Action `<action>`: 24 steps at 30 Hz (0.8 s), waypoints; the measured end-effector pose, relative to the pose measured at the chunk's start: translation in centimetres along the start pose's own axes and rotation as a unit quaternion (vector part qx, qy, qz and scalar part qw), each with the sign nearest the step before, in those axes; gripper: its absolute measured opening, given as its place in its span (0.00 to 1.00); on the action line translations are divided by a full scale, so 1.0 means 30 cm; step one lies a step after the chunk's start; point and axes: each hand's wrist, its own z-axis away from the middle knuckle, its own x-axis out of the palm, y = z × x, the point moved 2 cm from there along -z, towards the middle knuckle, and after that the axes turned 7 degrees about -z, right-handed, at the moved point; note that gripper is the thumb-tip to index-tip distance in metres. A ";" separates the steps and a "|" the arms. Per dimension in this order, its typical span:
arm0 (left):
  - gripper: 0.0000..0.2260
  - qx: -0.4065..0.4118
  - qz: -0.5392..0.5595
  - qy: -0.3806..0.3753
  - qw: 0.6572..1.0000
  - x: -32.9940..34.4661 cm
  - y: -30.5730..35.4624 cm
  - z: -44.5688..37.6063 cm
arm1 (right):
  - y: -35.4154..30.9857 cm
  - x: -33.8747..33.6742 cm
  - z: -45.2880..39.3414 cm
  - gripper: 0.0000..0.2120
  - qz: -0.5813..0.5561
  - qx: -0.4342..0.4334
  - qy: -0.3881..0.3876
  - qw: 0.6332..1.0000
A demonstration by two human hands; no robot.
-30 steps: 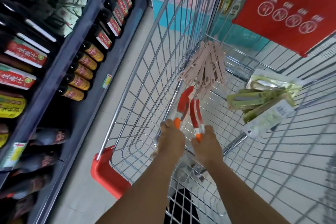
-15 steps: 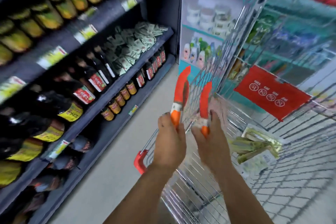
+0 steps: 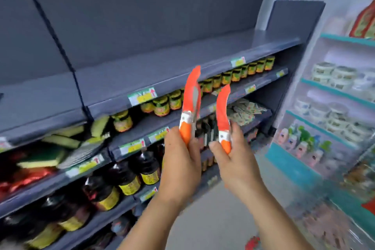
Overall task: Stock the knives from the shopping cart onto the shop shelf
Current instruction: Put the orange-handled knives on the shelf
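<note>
Now lifted clear of the cart, the left hand grips one orange knife upright, and the right hand pinches another knife, both before the bare top shelf, ready for placing.

Readable text: none; the view is too blurred for any word or number to be made out.
Shelf-edge price tags: green and yellow cards with a red upward arrow (the arrow is the only sign that comes through); the print is illegible.
Jar labels: yellow and green patches, no letters legible.
Dark bottle labels: yellow bands, print unreadable.
Knife sleeves: orange with a white band near the handle, marks on the band too blurred to read.
</note>
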 end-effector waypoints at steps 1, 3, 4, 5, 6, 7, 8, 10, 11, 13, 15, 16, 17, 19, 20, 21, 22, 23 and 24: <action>0.08 -0.002 -0.008 0.014 1.000 -0.074 -0.032 -0.026 | -0.057 0.062 -0.011 0.31 0.000 -0.009 -0.012 1.000; 0.06 -0.008 -0.018 0.042 0.999 -0.218 -0.102 -0.077 | -0.173 0.187 -0.025 0.32 0.005 -0.030 -0.037 0.999; 0.05 -0.011 -0.023 0.055 0.998 -0.285 -0.138 -0.100 | -0.231 0.248 -0.029 0.33 0.011 -0.043 -0.050 0.998; 0.05 -0.013 -0.030 0.069 0.997 -0.353 -0.167 -0.118 | -0.287 0.307 -0.030 0.33 0.018 -0.055 -0.062 0.996; 0.05 -0.015 -0.039 0.082 0.996 -0.419 -0.196 -0.135 | -0.338 0.366 -0.032 0.33 0.022 -0.067 -0.072 0.995; 0.05 -0.017 -0.046 0.094 0.994 -0.483 -0.221 -0.150 | -0.387 0.422 -0.034 0.33 0.023 -0.079 -0.081 0.993; 0.04 -0.020 -0.053 0.103 0.993 -0.541 -0.246 -0.162 | -0.432 0.474 -0.036 0.34 0.023 -0.090 -0.091 0.992; 0.04 -0.035 -0.066 0.120 0.990 -0.653 -0.299 -0.183 | -0.516 0.569 -0.038 0.34 0.029 -0.109 -0.107 0.988; 0.04 -0.045 -0.071 0.128 0.988 -0.706 -0.327 -0.193 | -0.554 0.613 -0.042 0.34 0.039 -0.114 -0.114 0.986; 0.04 -0.068 -0.085 0.143 0.984 -0.803 -0.381 -0.215 | -0.627 0.694 -0.050 0.33 0.056 -0.123 -0.128 0.982; 0.05 -0.093 -0.111 0.168 0.975 -0.894 -0.433 -0.241 | -0.695 0.775 -0.062 0.33 0.060 -0.137 -0.148 0.978; 0.05 -0.102 -0.125 0.182 0.970 -0.934 -0.461 -0.258 | -0.725 0.816 -0.069 0.33 0.061 -0.144 -0.160 0.975; 0.06 -0.108 -0.148 0.195 0.963 -0.973 -0.489 -0.274 | -0.750 0.859 -0.079 0.33 0.063 -0.147 -0.173 0.972; 0.06 -0.119 -0.200 0.203 0.951 -1.033 -0.549 -0.308 | -0.792 0.943 -0.103 0.33 0.063 -0.149 -0.197 0.967; 0.05 -0.133 -0.211 0.201 0.947 -1.056 -0.579 -0.328 | -0.810 0.984 -0.117 0.33 0.062 -0.151 -0.208 0.964; 0.03 -0.154 -0.229 0.193 0.942 -1.080 -0.610 -0.347 | -0.827 1.029 -0.133 0.33 0.064 -0.153 -0.220 0.961; 0.04 -0.171 -0.258 0.183 0.933 -1.096 -0.637 -0.367 | -0.842 1.071 -0.149 0.32 0.070 -0.152 -0.232 0.958; 0.10 -0.183 -0.295 0.167 0.923 -1.107 -0.662 -0.387 | -0.855 1.111 -0.167 0.31 0.079 -0.151 -0.244 0.955; 0.17 -0.194 -0.316 0.150 0.917 -1.113 -0.686 -0.403 | -0.868 1.150 -0.187 0.28 0.087 -0.150 -0.255 0.951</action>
